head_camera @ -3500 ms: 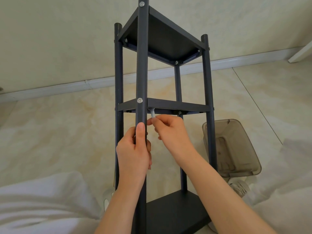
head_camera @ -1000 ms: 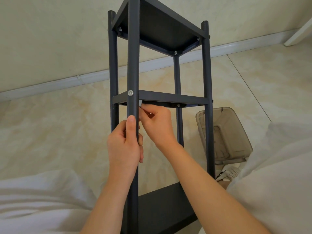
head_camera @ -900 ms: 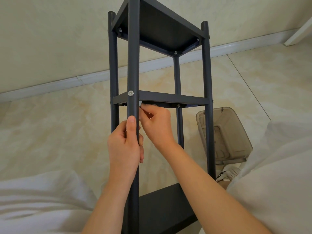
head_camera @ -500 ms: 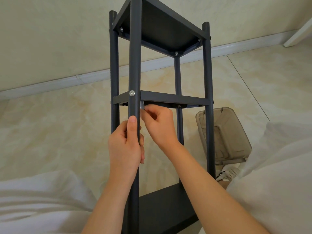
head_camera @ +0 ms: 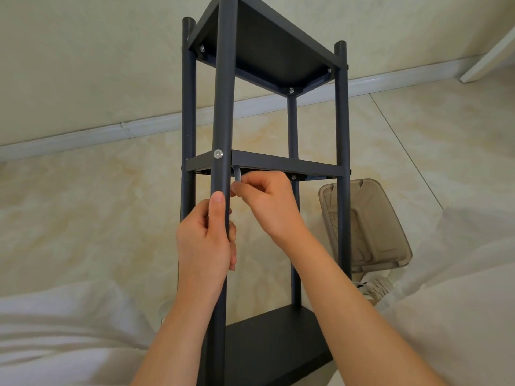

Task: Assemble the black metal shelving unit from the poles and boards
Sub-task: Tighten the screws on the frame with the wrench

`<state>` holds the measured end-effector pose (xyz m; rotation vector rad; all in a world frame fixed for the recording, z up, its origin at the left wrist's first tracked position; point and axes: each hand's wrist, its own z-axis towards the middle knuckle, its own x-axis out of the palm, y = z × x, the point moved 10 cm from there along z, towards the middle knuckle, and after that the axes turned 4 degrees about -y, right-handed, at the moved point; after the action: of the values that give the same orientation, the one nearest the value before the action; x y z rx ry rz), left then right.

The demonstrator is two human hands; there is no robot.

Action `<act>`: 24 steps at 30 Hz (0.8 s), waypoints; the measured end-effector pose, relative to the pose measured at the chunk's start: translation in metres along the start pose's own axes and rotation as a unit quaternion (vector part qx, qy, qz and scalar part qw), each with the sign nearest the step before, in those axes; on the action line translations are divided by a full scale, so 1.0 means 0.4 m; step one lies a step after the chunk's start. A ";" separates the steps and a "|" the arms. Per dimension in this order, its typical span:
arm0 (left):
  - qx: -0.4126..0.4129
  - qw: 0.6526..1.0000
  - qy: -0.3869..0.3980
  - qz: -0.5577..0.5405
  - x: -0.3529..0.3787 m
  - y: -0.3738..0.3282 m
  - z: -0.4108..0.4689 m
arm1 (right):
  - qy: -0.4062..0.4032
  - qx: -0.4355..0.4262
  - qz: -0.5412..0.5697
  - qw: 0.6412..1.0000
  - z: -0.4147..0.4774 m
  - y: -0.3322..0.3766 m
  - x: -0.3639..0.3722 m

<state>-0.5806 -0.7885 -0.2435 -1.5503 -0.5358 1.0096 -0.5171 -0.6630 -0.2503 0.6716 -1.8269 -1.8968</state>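
Observation:
The black shelving unit stands upright between my knees, with three boards fixed between its poles. My left hand (head_camera: 207, 240) grips the near front pole (head_camera: 223, 107) just below the middle board (head_camera: 287, 165). My right hand (head_camera: 269, 203) pinches a small silver hex key (head_camera: 238, 175) that points up under the middle board's near left corner. A silver bolt head (head_camera: 218, 154) shows on the pole at that board. The top board (head_camera: 267, 51) and bottom board (head_camera: 276, 344) are also in view.
A smoky clear plastic bin (head_camera: 365, 224) lies on the beige tiled floor right of the unit, behind the right pole. A white shoe (head_camera: 373, 288) sits below it. My white-clad knees flank the unit. A white baseboard (head_camera: 111, 132) runs along the wall behind.
My right hand has shifted slightly with the hex key under the middle board. My left hand keeps its grip on the pole. The view has drifted a little.

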 end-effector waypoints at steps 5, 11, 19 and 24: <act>0.001 1.000 0.000 0.000 0.001 0.001 0.001 | 0.003 0.003 -0.002 1.000 0.002 0.001 0.001; 0.002 1.000 0.002 -0.001 0.002 0.001 0.001 | -0.003 -0.005 -0.011 1.000 0.005 0.003 -0.002; 0.004 1.000 0.001 0.000 0.001 -0.003 0.001 | -0.003 -0.006 -0.016 1.000 0.000 -0.003 0.010; 0.002 1.000 0.002 0.003 0.002 0.000 0.003 | -0.036 -0.014 -0.024 0.999 0.003 -0.014 0.014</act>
<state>-0.5812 -0.7871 -0.2436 -1.5511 -0.5265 1.0114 -0.5222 -0.6650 -0.2562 0.6516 -1.8400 -1.9966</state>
